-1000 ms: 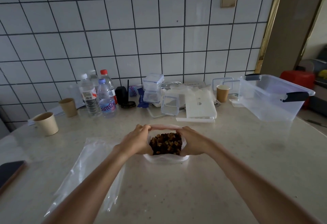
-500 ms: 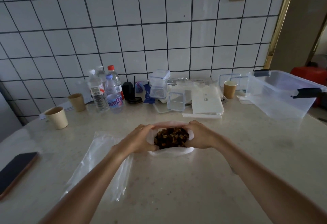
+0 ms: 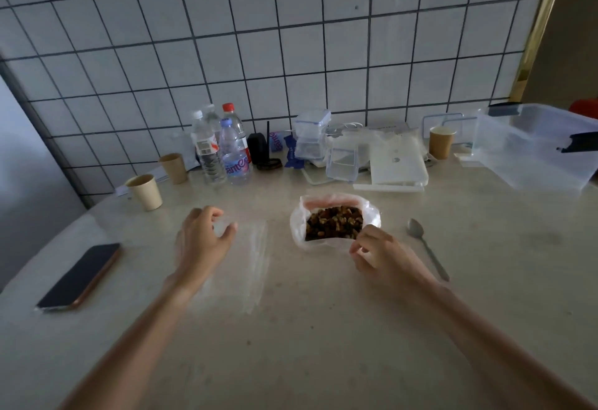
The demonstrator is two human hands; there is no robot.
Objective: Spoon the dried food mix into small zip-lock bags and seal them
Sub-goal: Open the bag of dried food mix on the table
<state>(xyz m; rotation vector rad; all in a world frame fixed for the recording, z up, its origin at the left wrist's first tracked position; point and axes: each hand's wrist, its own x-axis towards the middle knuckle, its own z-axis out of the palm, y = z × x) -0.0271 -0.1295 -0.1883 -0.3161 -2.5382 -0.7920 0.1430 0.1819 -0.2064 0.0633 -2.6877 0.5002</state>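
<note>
The right hand (image 3: 377, 252) has its grip curled, pinching the near edge of the one open bag (image 3: 299, 227) holding the dried mix (image 3: 333, 223), which sits mid-surface. The left hand (image 3: 204, 236) hovers with fingers loosely spread, holding nothing, over a flat pile of clear empty bags (image 3: 249, 267). One spoon (image 3: 427, 248) lies just right of the right hand. One phone (image 3: 79, 277) lies far left. Three paper cups (image 3: 145, 188) and four bottles (image 3: 238, 154) stand toward the tiled wall (image 3: 291, 37), with one large clear tub (image 3: 534, 147) at right. The surface (image 3: 323, 328) is pale stone. Half a second earlier both hands held the bag; the left has since let go.
</note>
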